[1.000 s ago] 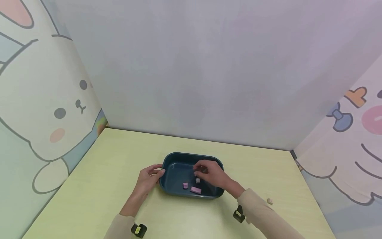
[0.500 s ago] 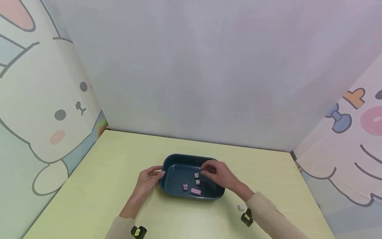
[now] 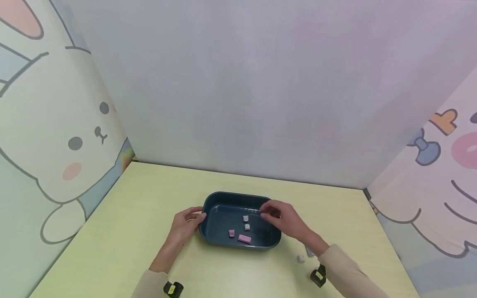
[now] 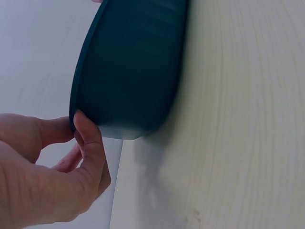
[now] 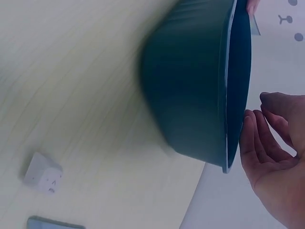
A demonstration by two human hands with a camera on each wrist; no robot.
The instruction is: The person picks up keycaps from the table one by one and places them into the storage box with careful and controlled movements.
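Two white blocks (image 3: 246, 218) lie inside the tub (image 3: 221, 221), nearer the loose, empty right hand (image 3: 282, 217) than the rim-pinching left hand (image 3: 184, 223).

One surface (image 3: 160, 194) carries one tray (image 3: 220, 216). In the tray are four caps: one short pink cap (image 3: 232, 233) and one long pink cap (image 3: 244, 239) by its near edge, plus two white caps (image 3: 245, 218) (image 3: 247, 227). Off its near right corner lie one loose cap (image 3: 301, 259) and one partly hidden grey piece (image 3: 310, 251). Hands: two (image 3: 185, 222) (image 3: 281, 217).
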